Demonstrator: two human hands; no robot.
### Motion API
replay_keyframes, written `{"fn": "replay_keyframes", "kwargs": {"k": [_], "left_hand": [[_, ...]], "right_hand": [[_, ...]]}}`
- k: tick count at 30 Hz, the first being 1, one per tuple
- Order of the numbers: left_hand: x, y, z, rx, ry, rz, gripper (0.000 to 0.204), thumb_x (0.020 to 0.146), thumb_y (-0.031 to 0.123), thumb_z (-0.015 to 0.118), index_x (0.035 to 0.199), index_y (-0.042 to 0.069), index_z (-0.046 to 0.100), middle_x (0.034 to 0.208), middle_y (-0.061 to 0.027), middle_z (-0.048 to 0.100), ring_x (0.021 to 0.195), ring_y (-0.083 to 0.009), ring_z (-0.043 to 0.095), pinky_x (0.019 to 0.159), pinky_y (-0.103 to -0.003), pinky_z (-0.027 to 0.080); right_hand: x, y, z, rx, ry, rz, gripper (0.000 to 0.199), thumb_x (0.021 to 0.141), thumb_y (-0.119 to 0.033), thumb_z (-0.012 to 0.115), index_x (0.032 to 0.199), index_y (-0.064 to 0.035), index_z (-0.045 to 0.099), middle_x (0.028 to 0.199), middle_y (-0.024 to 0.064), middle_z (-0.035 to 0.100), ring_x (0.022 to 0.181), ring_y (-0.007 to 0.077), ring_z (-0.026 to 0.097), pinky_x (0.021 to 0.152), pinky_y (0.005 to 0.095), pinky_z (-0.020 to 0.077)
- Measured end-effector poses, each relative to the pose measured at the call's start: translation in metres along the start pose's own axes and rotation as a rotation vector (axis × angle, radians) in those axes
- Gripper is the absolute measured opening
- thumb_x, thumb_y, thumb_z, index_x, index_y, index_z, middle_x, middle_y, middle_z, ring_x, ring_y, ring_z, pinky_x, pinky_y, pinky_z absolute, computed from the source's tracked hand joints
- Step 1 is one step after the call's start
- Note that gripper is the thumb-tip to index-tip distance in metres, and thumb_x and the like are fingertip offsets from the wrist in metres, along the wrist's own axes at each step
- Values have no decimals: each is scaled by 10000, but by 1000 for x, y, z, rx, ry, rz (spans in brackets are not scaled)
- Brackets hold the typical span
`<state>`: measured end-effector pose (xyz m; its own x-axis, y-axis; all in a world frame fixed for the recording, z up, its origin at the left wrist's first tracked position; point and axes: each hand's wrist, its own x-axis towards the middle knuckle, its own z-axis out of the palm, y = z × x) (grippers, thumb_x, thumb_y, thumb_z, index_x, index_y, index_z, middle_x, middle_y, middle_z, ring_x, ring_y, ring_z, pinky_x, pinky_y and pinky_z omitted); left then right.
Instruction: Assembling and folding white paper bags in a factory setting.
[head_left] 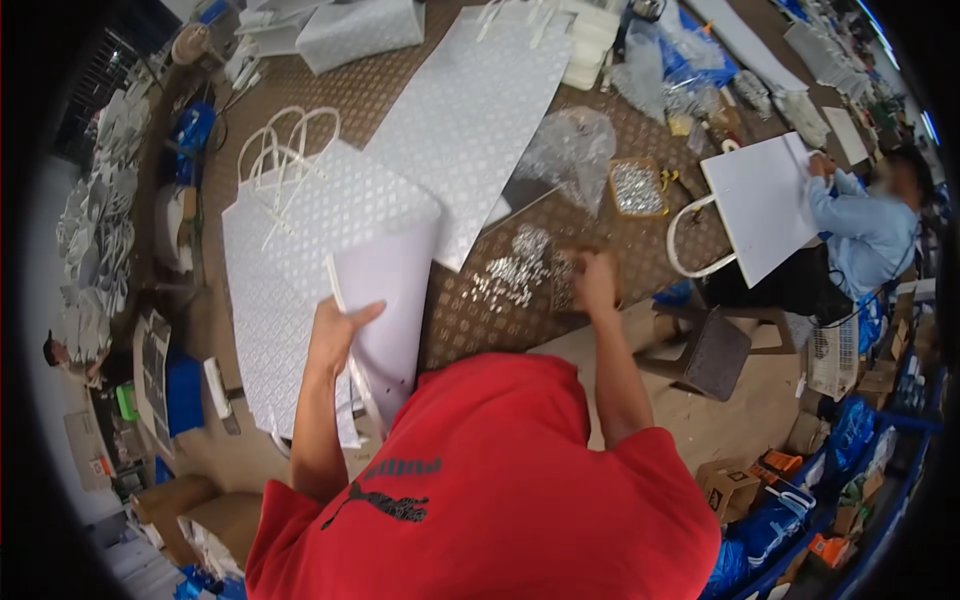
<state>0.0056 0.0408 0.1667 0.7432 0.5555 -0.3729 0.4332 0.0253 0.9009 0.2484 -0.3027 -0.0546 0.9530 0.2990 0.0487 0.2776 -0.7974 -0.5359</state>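
My left hand [340, 325] grips the edge of a curled white bag panel [385, 325], thumb on its plain inner face. The panel's lower edge shows a few small dark holes. Under and beside it lie patterned white bag panels [270, 225] with white loop handles [290, 140]. My right hand [597, 280] is over a small brown box [563, 285] at the table's near edge, fingers bent down and drawn together. What they hold, if anything, is hidden. Left of this box is a loose heap of small shiny metal pieces [510, 275].
Beyond the heap lie a clear plastic bag [575, 145] and a cardboard box of metal pieces [638, 188]. Long patterned white sheets [460, 110] stretch across the brown table. At right, a co-worker [860, 225] holds a white panel [765, 205] with a handle. A dark stool-like piece [710, 350] stands below.
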Motion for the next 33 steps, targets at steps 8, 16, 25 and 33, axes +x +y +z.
{"fn": "replay_keyframes", "kwargs": {"k": [8, 16, 25, 33], "left_hand": [[-8, -3, -17, 50, -68, -249, 333, 816, 44, 732, 1102, -109, 658, 959, -173, 716, 811, -227, 696, 735, -358, 563], [-6, 66, -11, 45, -43, -24, 226, 833, 52, 722, 1018, -77, 703, 873, -115, 718, 741, -181, 671, 697, -321, 534], [2, 101, 5, -65, -81, 69, 297, 822, 44, 733, 1093, -63, 672, 919, -125, 720, 765, -194, 691, 729, -329, 553], [3, 94, 15, -91, -81, 80, 294, 827, 42, 732, 1095, -62, 674, 921, -123, 720, 770, -191, 690, 731, -327, 554]], "right_hand": [[-16, -23, -2, -31, -131, -86, 121, 847, -184, 676, 910, -81, 667, 944, 177, 593, 898, 402, 608, 782, 490, 500], [-13, -28, -8, 7, -187, -218, 115, 873, -183, 646, 927, -85, 617, 941, 173, 579, 889, 402, 606, 767, 508, 491], [-14, -20, 4, -61, -33, -202, 154, 882, -148, 623, 966, -38, 556, 906, 200, 614, 853, 413, 618, 728, 518, 492], [-18, -36, -11, 190, -40, -27, 158, 854, -119, 605, 945, -1, 553, 827, 244, 638, 808, 429, 636, 718, 500, 496]]}}
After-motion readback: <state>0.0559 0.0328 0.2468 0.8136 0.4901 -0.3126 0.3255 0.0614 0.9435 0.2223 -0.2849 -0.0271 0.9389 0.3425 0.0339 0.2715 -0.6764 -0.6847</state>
